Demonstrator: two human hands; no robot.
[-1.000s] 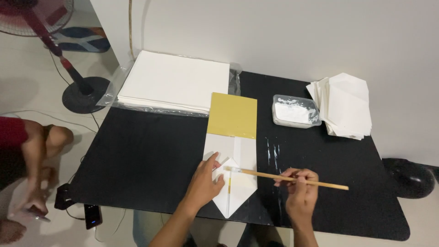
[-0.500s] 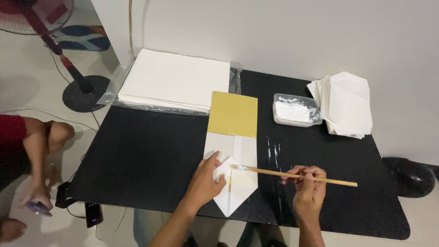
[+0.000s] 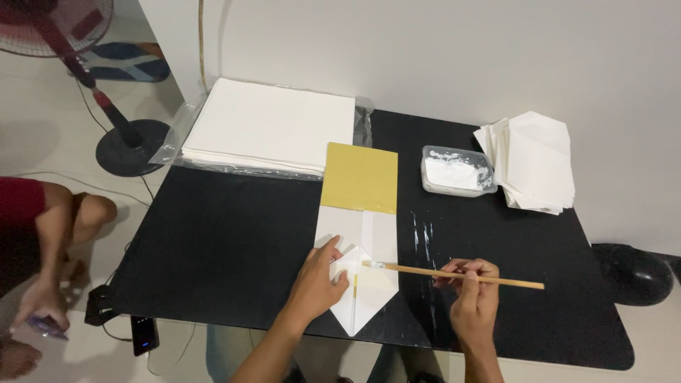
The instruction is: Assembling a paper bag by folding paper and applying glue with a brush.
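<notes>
The brush (image 3: pixel 454 274) has drawn back to the right over the last second: a second ago its bristle end lay well in over the folded flaps, almost under the left hand, and now the tip sits just at the right side of the centre seam of the folded white paper (image 3: pixel 362 284), so the stroke looks finished or between passes, and I judge the pasting of this flap to be nearly done. The right hand (image 3: pixel 474 298) has moved rightward with it; its fingers are closed round the middle of the wooden handle in a pen-like pinch, the free end sticking out past the knuckles. The left hand (image 3: pixel 318 282) has barely shifted: it lies flat on the left flap, fingers spread and open, gripping nothing, only pressing the paper down against the black worktop (image 3: pixel 213 255). The paper itself rests at the near edge of the worktop, its pointed end toward the person and its upper part running under the yellow sheet (image 3: pixel 360 177), which has not moved. Nor has the tub of white paste (image 3: pixel 457 170), the pile of folded white pieces (image 3: pixel 535 159) beside it, or the stack of white sheets (image 3: pixel 273 128) at the far left. At the left edge, another person's hand on the floor has slid lower and holds a small object
</notes>
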